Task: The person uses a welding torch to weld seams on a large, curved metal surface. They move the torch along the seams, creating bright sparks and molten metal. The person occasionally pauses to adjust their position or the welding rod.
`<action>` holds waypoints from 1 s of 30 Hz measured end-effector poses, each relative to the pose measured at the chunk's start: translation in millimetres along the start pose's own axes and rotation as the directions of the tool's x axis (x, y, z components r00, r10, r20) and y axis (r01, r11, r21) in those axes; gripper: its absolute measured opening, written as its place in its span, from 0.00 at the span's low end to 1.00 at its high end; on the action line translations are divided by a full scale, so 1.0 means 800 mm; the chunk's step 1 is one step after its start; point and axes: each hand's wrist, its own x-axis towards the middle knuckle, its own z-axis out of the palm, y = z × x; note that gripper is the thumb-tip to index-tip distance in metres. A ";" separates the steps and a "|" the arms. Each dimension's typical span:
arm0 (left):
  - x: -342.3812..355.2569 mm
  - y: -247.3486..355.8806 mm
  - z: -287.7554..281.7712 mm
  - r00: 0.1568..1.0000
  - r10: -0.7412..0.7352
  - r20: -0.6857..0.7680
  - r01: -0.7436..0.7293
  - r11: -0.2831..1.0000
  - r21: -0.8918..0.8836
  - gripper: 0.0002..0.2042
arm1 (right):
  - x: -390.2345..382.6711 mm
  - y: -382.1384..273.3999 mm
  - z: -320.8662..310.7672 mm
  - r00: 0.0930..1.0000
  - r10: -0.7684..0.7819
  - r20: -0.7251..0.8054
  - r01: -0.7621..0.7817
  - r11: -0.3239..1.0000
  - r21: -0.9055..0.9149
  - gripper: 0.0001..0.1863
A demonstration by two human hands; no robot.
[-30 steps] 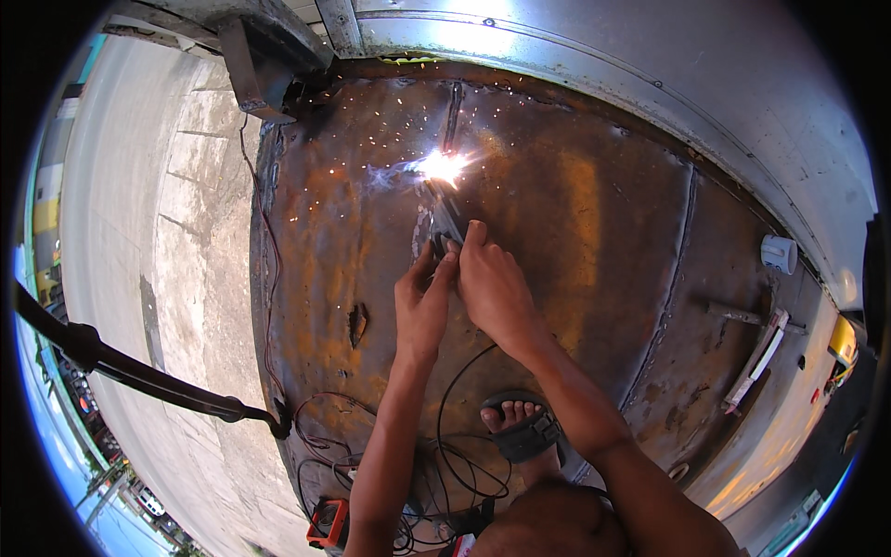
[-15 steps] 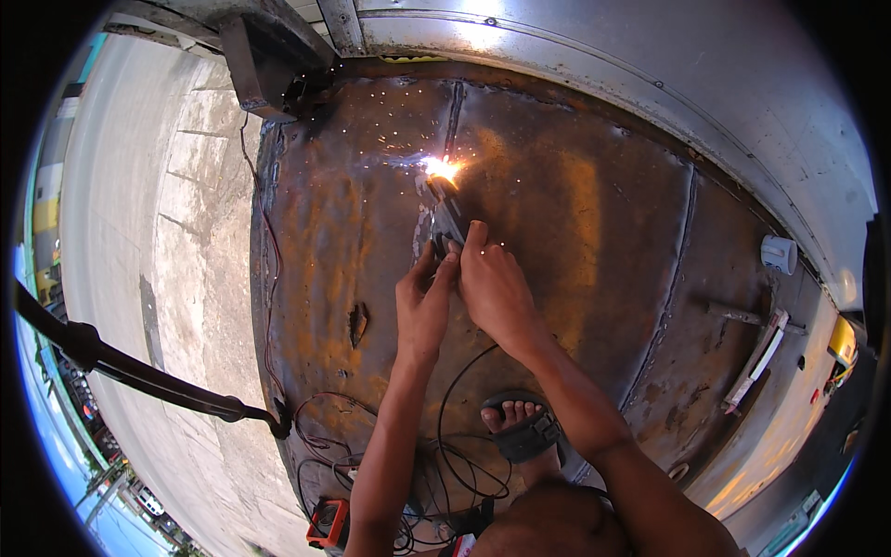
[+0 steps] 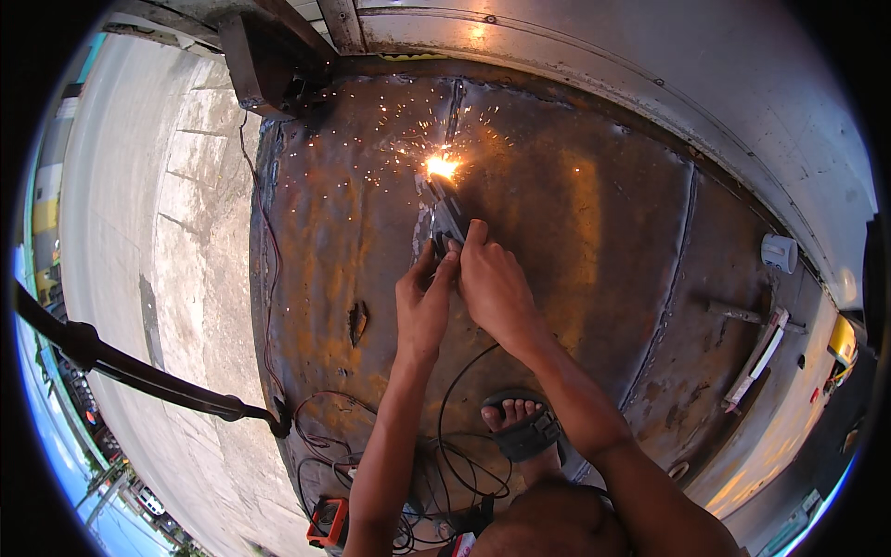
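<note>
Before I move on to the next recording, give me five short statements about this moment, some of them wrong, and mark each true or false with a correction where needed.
1. The left hand and right hand are together on one dark tool. True.
2. A bright glow throws sparks at the far end of the dark tool. True.
3. The pale mug is to the left of both hands. False: it is well to their right.
4. The foot in view is completely bare. False: it wears a dark sandal that leaves the toes showing.
5. An orange-edged box is near the lower edge of the picture. True.
</note>
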 end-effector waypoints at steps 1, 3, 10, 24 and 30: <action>0.000 0.000 -0.001 1.000 -0.002 0.005 0.002 1.000 0.005 0.22 | 0.000 0.000 0.000 1.000 0.000 0.002 0.000 1.000 0.003 0.14; 0.001 -0.002 0.000 1.000 -0.006 -0.017 0.006 1.000 0.011 0.23 | 0.000 0.000 0.000 1.000 0.008 0.009 -0.008 1.000 -0.002 0.14; 0.000 -0.001 0.000 1.000 -0.026 -0.005 0.026 1.000 0.007 0.26 | 0.001 0.002 0.002 1.000 0.012 -0.001 -0.012 1.000 -0.017 0.15; -0.001 -0.003 0.001 1.000 -0.017 -0.011 0.017 1.000 -0.012 0.25 | 0.001 0.002 0.001 0.999 0.007 0.043 -0.004 0.997 -0.083 0.16; 0.000 -0.008 0.000 1.000 0.005 -0.027 -0.005 1.000 -0.004 0.24 | 0.000 0.003 0.006 1.000 0.010 -0.008 -0.010 1.000 -0.015 0.14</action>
